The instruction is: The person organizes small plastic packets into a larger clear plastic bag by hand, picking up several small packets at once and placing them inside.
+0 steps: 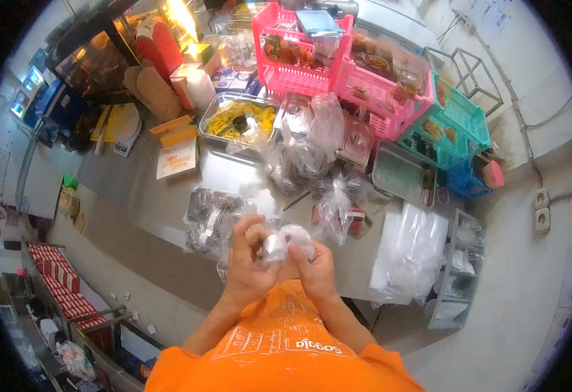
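Note:
My left hand (250,264) and my right hand (316,271) are raised close together in front of the orange shirt, over the near edge of the metal worktable. Between them is a small bunch of thin, whitish plastic (296,236), probably a bag, pinched by the fingers of both hands. Its exact shape is partly hidden by the fingers. Just beyond my left hand lies a clear plastic bag with dark contents (212,215). A knotted clear plastic bag (337,203) stands past my right hand, beside a red and black item (357,218).
Stacked white plastic bags (408,252) lie at the right, beside a compartmented metal rack (457,274). Farther back are a tray of yellow food (217,110), pink crates (295,81), a green crate (467,120) and an open carton (178,159). A kitchen scale (128,130) stands left.

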